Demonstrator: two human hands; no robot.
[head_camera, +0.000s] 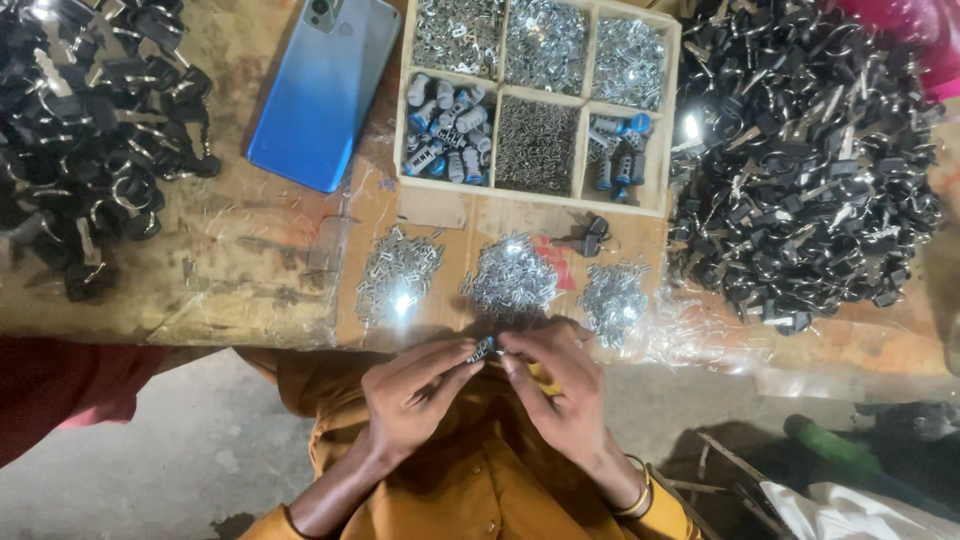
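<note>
At the lower centre of the frame we see our left hand and right hand meeting just below the table edge. Both pinch one small grey cylinder between their fingertips, the left from the left side, the right from the right. A bangle sits on the right wrist, and our orange shirt fills the space under the hands.

Above the hands lies a worn wooden table, partly covered with clear plastic film. Below it, at lower left, we see bare grey floor.

On the table just above the hands lie three loose heaps of small shiny metal parts, side by side. A dark key lies between them and a tray.

The wooden tray, at upper centre, has six compartments. The three upper ones hold shiny metal bits. In the lower row, the left holds grey and blue cylinders, the middle fine dark springs or pins, the right a few more cylinders.

A blue phone lies left of the tray. Big heaps of black-headed keys fill the upper right and the upper left.
</note>
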